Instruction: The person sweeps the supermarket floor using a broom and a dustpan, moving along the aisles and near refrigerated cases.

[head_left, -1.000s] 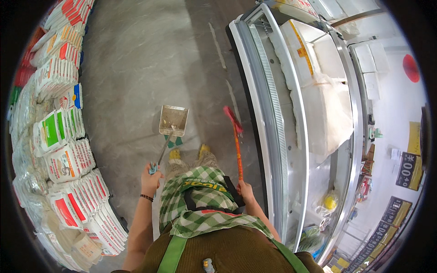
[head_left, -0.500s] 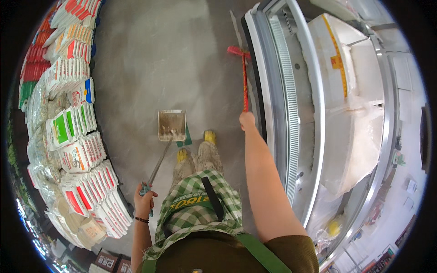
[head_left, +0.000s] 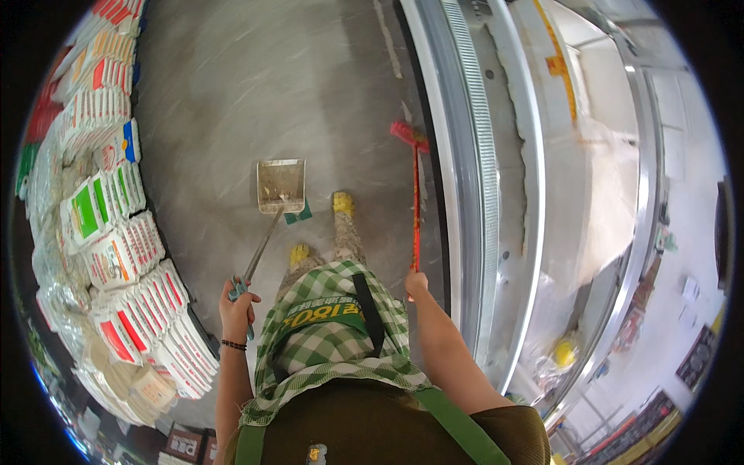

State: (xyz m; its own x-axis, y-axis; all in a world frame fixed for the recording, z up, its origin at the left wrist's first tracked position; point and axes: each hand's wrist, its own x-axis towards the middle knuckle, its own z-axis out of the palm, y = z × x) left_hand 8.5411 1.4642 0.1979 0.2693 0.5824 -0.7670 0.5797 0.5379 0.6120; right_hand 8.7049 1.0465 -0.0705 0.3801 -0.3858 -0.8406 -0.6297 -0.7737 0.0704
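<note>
My left hand (head_left: 236, 304) is closed around the grip of a long-handled dustpan (head_left: 282, 164). Its light-rimmed pan rests on the floor ahead of my feet, with some debris inside and a green piece (head_left: 298, 212) at its near edge. Wrapped round the lower end of a red handle, my right hand (head_left: 417, 284) holds a broom (head_left: 416, 205). The broom's pink-red head (head_left: 408, 135) is at the floor beside the base of the freezer case, to the right and ahead of me.
Stacked white bags (head_left: 116, 249) line the left side. A long display freezer (head_left: 529, 155) with a metal rim runs along the right, holding large white boxes (head_left: 597, 85). Grey floor (head_left: 232, 77) lies between them. My yellow-toed shoes (head_left: 342, 203) are near the dustpan.
My right hand has drawn back toward my body, bringing the broom head nearer along the freezer base. I have stepped forward, and the dustpan has moved ahead with me.
</note>
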